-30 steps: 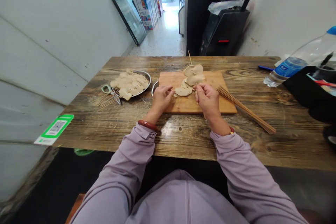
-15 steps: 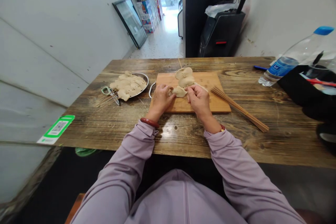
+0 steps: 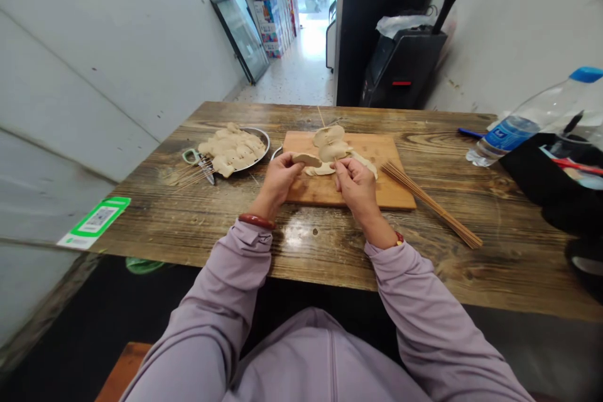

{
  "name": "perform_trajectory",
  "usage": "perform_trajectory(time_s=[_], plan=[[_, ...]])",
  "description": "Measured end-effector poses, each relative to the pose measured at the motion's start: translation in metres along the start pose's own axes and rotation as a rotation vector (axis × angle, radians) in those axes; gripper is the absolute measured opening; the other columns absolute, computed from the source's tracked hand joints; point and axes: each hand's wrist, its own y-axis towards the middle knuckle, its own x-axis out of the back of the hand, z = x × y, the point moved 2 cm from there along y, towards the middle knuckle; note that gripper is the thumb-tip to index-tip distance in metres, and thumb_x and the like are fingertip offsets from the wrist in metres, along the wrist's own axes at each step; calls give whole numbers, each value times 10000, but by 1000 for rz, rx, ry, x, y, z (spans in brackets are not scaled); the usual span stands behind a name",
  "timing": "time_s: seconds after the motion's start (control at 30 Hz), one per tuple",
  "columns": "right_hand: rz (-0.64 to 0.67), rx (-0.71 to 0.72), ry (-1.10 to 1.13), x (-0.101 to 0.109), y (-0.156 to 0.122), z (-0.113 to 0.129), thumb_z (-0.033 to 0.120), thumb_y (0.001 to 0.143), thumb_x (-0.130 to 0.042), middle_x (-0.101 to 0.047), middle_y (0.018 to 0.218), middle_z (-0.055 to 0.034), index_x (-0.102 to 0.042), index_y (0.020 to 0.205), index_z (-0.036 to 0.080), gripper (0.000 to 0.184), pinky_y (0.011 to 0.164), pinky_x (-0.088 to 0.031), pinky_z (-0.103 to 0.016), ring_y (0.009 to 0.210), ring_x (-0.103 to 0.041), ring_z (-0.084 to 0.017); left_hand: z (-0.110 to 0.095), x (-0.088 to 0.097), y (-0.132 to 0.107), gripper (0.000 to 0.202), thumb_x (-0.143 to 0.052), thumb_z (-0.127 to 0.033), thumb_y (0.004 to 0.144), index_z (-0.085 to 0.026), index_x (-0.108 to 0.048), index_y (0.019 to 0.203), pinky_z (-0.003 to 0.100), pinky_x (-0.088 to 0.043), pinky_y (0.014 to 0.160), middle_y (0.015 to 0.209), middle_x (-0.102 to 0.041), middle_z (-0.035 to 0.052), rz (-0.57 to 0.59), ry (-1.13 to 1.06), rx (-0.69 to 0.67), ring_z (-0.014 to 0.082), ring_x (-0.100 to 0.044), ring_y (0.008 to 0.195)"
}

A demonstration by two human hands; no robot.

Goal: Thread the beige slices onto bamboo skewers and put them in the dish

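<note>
My left hand (image 3: 277, 183) pinches a flat beige slice (image 3: 307, 158) along its outer edge, raised above the wooden cutting board (image 3: 311, 195). Between the thumb and fingers of my right hand (image 3: 357, 184) is a thin wooden skewer (image 3: 321, 115) with beige slices (image 3: 333, 149) threaded on it, its far end pointing away from me. Further slices (image 3: 321, 169) lie on the board under and beside my hands. A bundle of bare wooden skewers (image 3: 431, 204) rests against the board's right side.
Left of the board stands a metal plate (image 3: 266, 138) heaped with skewered slices (image 3: 233, 147). Scissors (image 3: 205, 168) lie beside it. A water bottle (image 3: 511, 132) and a black holder (image 3: 527, 163) occupy the right side. A green QR card (image 3: 97, 221) sits at the left edge.
My left hand has lifted a slice off the board and brought it up near the skewer. My right hand keeps its grip on the skewer. The view has shifted slightly.
</note>
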Motion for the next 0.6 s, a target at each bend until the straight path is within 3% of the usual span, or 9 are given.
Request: perform_trajectory(time_s=[0.1,0.23,0.43,0.6], plan=[[58,-17,14,-4,-6,3,475,896,-630,-488,473,80,-666,852,188,293,469,-321,-238,419,-431,-95,-5,12,0,197,-801,-135,661,-152,-636,768,196,-493,663,762,-706,-4,-51,-258,131,85,-648,663],[157,-61,-11,-11,-17,5,522,906,-627,-481,468,82,-670,875,185,341,443,-283,-233,402,-408,-88,-9,25,2,187,-771,-112,749,-152,-603,821,225,-550,673,750,-729,13,-118,-409,226,118,-707,653],[299,-74,-123,-18,-29,4,518,927,-604,-491,462,72,-689,875,181,351,454,-307,-236,405,-418,-92,-12,41,5,60,-691,-147,869,-165,-634,870,223,-574,672,800,-761,23,-190,-522,210,127,-734,686],[368,-107,-160,-21,-36,-2,478,942,-591,-512,475,61,-694,872,181,322,449,-296,-240,407,-424,-94,-14,52,9,60,-680,-116,859,-168,-657,880,225,-571,641,806,-761,9,-262,-526,150,126,-724,662]])
